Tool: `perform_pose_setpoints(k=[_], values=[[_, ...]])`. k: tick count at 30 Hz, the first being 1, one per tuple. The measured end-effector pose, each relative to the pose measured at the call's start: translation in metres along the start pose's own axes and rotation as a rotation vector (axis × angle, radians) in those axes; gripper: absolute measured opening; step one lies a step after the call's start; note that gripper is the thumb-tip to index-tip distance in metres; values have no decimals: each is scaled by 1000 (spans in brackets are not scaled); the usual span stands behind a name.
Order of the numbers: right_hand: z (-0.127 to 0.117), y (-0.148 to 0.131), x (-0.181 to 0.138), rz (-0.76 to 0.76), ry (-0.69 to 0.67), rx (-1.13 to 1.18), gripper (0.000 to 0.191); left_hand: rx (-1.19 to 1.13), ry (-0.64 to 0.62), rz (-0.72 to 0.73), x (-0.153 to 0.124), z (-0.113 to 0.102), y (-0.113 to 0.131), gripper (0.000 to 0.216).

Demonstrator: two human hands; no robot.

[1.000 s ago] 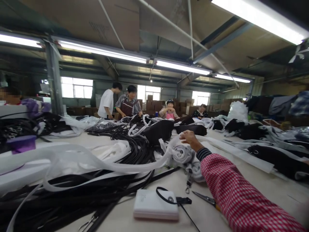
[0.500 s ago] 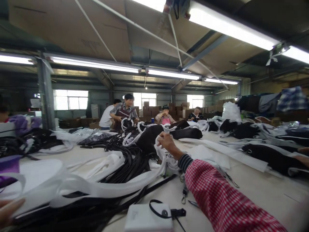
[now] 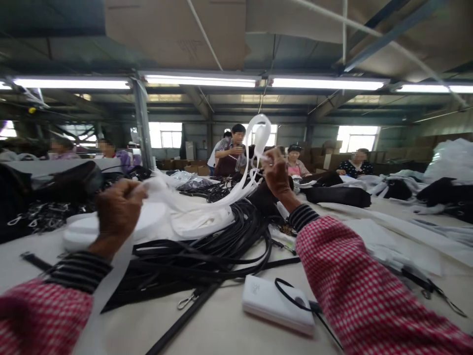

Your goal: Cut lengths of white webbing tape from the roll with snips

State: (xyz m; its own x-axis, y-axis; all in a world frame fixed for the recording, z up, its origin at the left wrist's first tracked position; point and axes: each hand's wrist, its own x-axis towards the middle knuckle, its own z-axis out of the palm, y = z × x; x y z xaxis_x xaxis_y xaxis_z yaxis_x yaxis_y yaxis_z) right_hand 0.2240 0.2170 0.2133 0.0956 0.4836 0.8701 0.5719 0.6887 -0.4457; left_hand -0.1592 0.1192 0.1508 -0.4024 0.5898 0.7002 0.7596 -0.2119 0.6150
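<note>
Both my hands are raised over the table and closed on one white strap. My left hand grips it at the left, and the strap trails down past my wrist. My right hand holds the other end higher up, where the strap curls into loops above my fingers. Between the hands the strap sags in a shallow arc. Under it lies a tangle of black straps with metal clips. Both sleeves are red and white check with striped cuffs.
A white power bank with a black cord lies near the table's front. Black bags and white fabric cover the right side. Several other people work at the far end of the table and at the left.
My right hand has lifted the white strap up off the pile and to eye level. My left hand has come into view and taken hold of the strap. The camera has swung left.
</note>
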Motion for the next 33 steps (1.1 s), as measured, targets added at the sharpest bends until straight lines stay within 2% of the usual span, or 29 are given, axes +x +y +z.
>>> perform_pose_setpoints(k=[3,5,8,11,14,17,22,26,29,31,33], values=[[16,34,-43,32,-381,-101,23,-25,-170,-90,-19,30,-34,33],[17,47,-65,35,-534,-153,34,3,-272,-120,-28,39,-49,36],[0,48,-82,24,-668,-193,31,98,-387,-68,-29,27,-48,33],[-30,37,-87,37,-769,-193,9,284,-326,53,-20,1,-23,27],[-59,22,-94,83,-800,-147,10,313,-274,163,-15,-18,11,25],[-74,10,-109,132,-792,-29,17,142,-361,164,-26,-22,40,27],[-62,-15,-138,202,-751,229,19,-184,-540,71,-62,-13,72,30],[-47,-56,-156,228,-699,393,17,-428,-625,-88,-98,-10,95,33],[-47,-85,-166,173,-608,496,22,-552,-691,-130,-126,-8,112,32],[-52,-97,-172,107,-646,508,25,-634,-742,-113,-144,-5,121,30],[-61,-100,-178,100,-721,457,19,-679,-786,-102,-160,-4,127,28]])
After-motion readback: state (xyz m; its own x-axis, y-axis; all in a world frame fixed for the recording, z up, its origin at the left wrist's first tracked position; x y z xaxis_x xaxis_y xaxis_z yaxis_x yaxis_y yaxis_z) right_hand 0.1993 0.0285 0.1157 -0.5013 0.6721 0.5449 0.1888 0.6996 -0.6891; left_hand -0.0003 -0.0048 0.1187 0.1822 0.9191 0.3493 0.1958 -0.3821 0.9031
